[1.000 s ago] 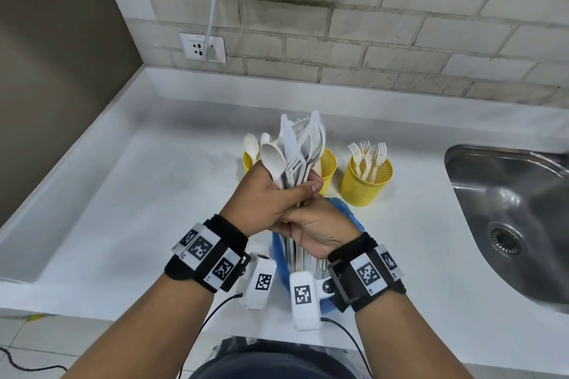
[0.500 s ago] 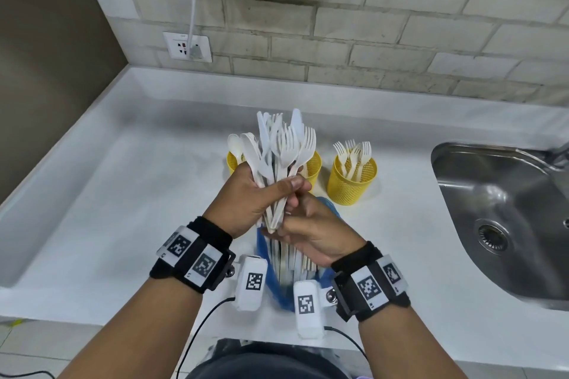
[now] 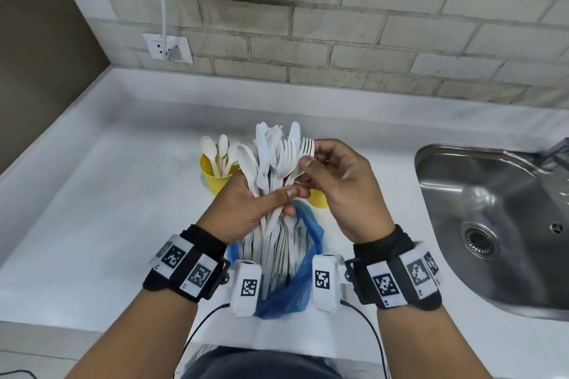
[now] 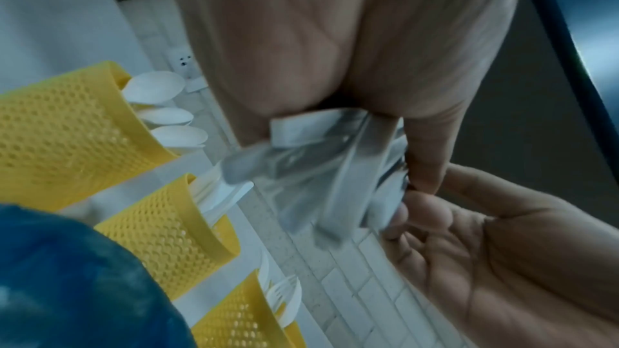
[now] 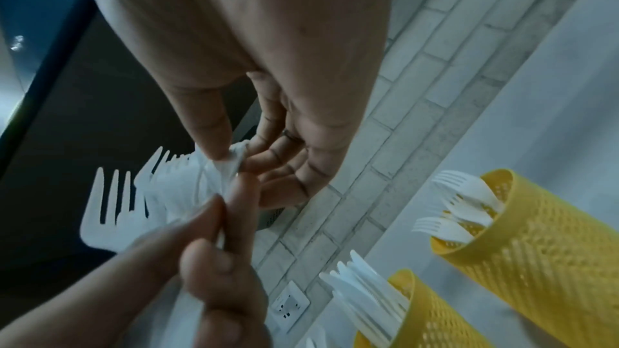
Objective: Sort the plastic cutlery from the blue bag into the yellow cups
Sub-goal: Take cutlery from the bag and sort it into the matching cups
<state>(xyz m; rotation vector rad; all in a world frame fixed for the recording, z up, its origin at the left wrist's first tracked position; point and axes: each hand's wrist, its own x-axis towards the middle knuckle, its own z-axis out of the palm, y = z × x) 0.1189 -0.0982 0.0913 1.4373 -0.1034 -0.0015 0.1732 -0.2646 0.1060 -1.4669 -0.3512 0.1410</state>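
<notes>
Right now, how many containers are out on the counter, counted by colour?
Yellow cups: 3
Blue bag: 1
Total: 4

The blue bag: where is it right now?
In the head view the blue bag lies on the white counter between both wrists, in front of the yellow cups.

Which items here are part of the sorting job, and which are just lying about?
Job:
- cutlery bundle, held in left hand
- fork, pinched by right hand
- blue bag
- spoon cup
- knife cup
- fork cup

Lying about:
- sink
- socket
</notes>
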